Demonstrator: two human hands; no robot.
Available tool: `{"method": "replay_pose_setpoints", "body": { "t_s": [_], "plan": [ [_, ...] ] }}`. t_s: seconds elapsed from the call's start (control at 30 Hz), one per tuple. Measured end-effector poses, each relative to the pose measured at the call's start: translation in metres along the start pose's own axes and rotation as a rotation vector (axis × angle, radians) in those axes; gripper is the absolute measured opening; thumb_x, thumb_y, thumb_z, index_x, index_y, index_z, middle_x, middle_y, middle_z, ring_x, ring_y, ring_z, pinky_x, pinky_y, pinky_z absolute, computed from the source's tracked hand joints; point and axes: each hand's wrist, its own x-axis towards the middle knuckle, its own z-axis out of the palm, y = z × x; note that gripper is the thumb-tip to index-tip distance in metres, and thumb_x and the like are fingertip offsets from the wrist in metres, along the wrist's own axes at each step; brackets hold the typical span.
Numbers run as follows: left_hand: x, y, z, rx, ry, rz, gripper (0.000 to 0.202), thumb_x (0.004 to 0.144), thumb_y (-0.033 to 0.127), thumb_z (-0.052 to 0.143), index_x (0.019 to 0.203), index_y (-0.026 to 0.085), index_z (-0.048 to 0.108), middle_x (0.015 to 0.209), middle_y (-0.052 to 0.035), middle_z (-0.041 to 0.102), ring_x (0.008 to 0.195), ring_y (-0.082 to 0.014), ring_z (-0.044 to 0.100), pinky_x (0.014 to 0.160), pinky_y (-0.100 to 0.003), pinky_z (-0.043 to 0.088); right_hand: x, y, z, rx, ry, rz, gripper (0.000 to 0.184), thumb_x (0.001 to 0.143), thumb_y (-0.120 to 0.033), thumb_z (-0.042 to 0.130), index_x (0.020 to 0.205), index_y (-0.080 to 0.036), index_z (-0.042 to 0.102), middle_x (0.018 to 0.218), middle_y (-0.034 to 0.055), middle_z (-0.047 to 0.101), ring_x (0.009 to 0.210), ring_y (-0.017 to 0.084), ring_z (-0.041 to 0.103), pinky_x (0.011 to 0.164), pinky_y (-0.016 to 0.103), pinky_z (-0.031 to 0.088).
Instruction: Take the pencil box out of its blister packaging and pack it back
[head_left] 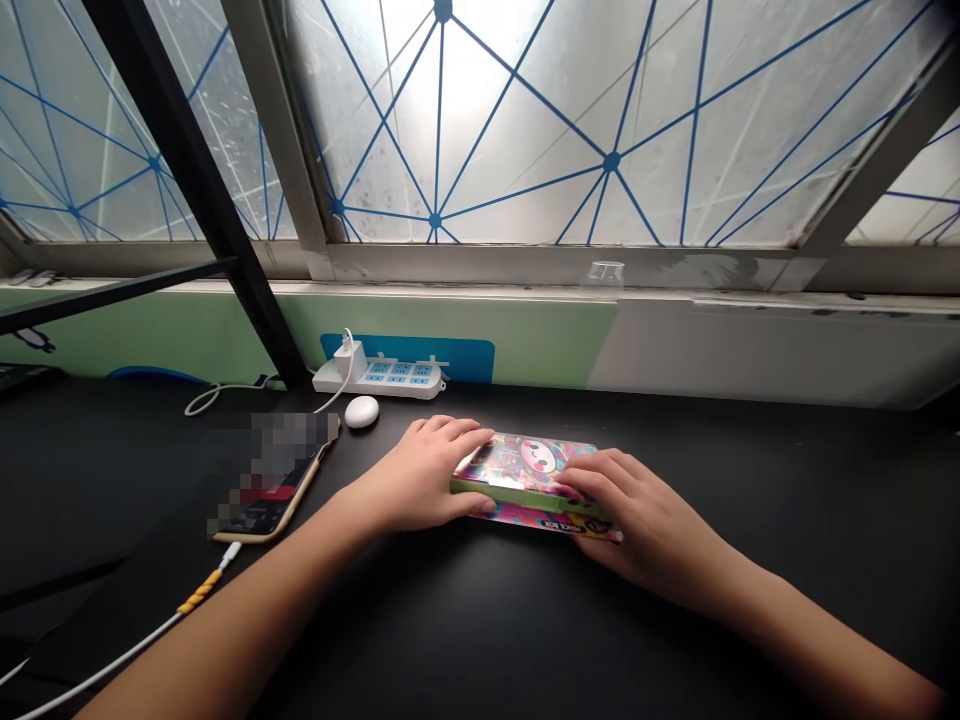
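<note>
A colourful pencil box (525, 462) with a cartoon face on top and a green edge lies on the black table between my hands. Its front flap, printed "PENCIL BOX", slants toward me below the green edge. My left hand (431, 475) grips the box's left end, thumb at the front and fingers over the top. At the right end, my right hand (637, 510) is closed on the box, with fingers on the top and the thumb low by the front flap, partly hidden.
Left of my hands, a phone (277, 495) lies plugged into a white cable (142, 635). Behind it are a round white case (361, 412) and a white power strip (401, 380) with a charger. A black metal post (202, 190) rises at left. A clear cup (605, 274) stands on the windowsill.
</note>
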Motion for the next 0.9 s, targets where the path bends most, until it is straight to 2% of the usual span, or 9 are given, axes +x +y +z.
{"method": "replay_pose_setpoints", "body": {
  "t_s": [0.1, 0.2, 0.3, 0.43, 0.5, 0.6, 0.73, 0.83, 0.9],
  "plan": [
    [0.001, -0.006, 0.003, 0.001, -0.037, -0.027, 0.078, 0.081, 0.053, 0.079, 0.149, 0.029, 0.049, 0.153, -0.0116, 0.053, 0.138, -0.0378, 0.046, 0.113, -0.053, 0.033, -0.002, 0.004, 0.000, 0.051, -0.052, 0.038, 0.046, 0.088, -0.019, 0.063, 0.133, -0.024, 0.053, 0.123, 0.0129, 0.066, 0.108, 0.029, 0.062, 0.090, 0.043, 0.055],
    [0.003, -0.011, 0.009, 0.023, 0.008, -0.066, 0.084, 0.072, 0.057, 0.084, 0.144, 0.026, 0.053, 0.145, -0.0135, 0.058, 0.131, -0.0389, 0.050, 0.111, -0.055, 0.036, -0.004, 0.009, 0.000, 0.128, -0.094, 0.083, 0.042, 0.092, -0.025, 0.064, 0.132, -0.027, 0.053, 0.126, 0.0114, 0.063, 0.115, 0.028, 0.060, 0.095, 0.044, 0.054],
    [0.005, -0.010, 0.018, 0.019, 0.055, -0.045, 0.085, 0.070, 0.053, 0.087, 0.143, 0.024, 0.054, 0.139, -0.0142, 0.059, 0.126, -0.0371, 0.051, 0.106, -0.051, 0.042, -0.006, 0.018, 0.002, 0.205, -0.072, 0.198, 0.043, 0.094, -0.034, 0.064, 0.135, -0.029, 0.051, 0.131, 0.0118, 0.060, 0.119, 0.028, 0.060, 0.097, 0.042, 0.055],
    [0.007, -0.004, 0.024, 0.067, 0.108, 0.017, 0.086, 0.072, 0.050, 0.087, 0.145, 0.024, 0.052, 0.136, -0.0146, 0.059, 0.124, -0.0357, 0.050, 0.106, -0.050, 0.043, -0.012, 0.035, 0.007, 0.154, -0.116, 0.313, 0.071, 0.086, -0.052, 0.072, 0.146, -0.029, 0.041, 0.146, 0.0159, 0.051, 0.134, 0.036, 0.052, 0.107, 0.053, 0.049],
    [0.007, -0.001, 0.026, 0.146, 0.162, 0.052, 0.086, 0.073, 0.048, 0.087, 0.147, 0.023, 0.050, 0.135, -0.0158, 0.058, 0.123, -0.0356, 0.050, 0.108, -0.051, 0.040, -0.013, 0.043, 0.008, 0.132, -0.143, 0.317, 0.085, 0.082, -0.058, 0.075, 0.151, -0.029, 0.035, 0.151, 0.0167, 0.047, 0.138, 0.038, 0.048, 0.110, 0.057, 0.046],
    [0.007, 0.001, 0.025, 0.252, 0.224, 0.091, 0.085, 0.077, 0.047, 0.084, 0.149, 0.022, 0.048, 0.136, -0.0176, 0.056, 0.125, -0.0364, 0.049, 0.113, -0.055, 0.032, -0.012, 0.047, 0.005, 0.106, -0.093, 0.305, 0.089, 0.079, -0.056, 0.077, 0.152, -0.030, 0.034, 0.147, 0.0157, 0.050, 0.134, 0.037, 0.050, 0.109, 0.056, 0.045],
    [0.009, -0.004, 0.019, 0.192, 0.242, 0.104, 0.096, 0.078, 0.066, 0.076, 0.156, 0.025, 0.038, 0.145, -0.0173, 0.053, 0.134, -0.0374, 0.044, 0.120, -0.060, 0.014, -0.007, 0.039, -0.001, 0.052, -0.008, 0.259, 0.084, 0.081, -0.049, 0.078, 0.152, -0.031, 0.036, 0.138, 0.0141, 0.056, 0.126, 0.036, 0.054, 0.104, 0.054, 0.048],
    [0.010, -0.012, 0.010, 0.116, 0.333, 0.000, 0.091, 0.084, 0.069, 0.068, 0.156, 0.022, 0.038, 0.153, -0.0184, 0.048, 0.142, -0.0380, 0.039, 0.120, -0.055, 0.018, -0.003, 0.030, -0.001, -0.007, 0.052, 0.200, 0.083, 0.085, -0.046, 0.075, 0.154, -0.032, 0.032, 0.139, 0.0143, 0.056, 0.126, 0.035, 0.054, 0.105, 0.053, 0.047],
    [0.010, -0.017, 0.004, 0.083, 0.386, -0.102, 0.081, 0.089, 0.066, 0.064, 0.153, 0.022, 0.043, 0.151, -0.0184, 0.051, 0.140, -0.0380, 0.043, 0.118, -0.055, 0.022, -0.001, 0.026, 0.001, -0.054, 0.086, 0.155, 0.083, 0.087, -0.045, 0.073, 0.156, -0.031, 0.029, 0.140, 0.0154, 0.056, 0.126, 0.036, 0.053, 0.107, 0.055, 0.044]
  ]
}}
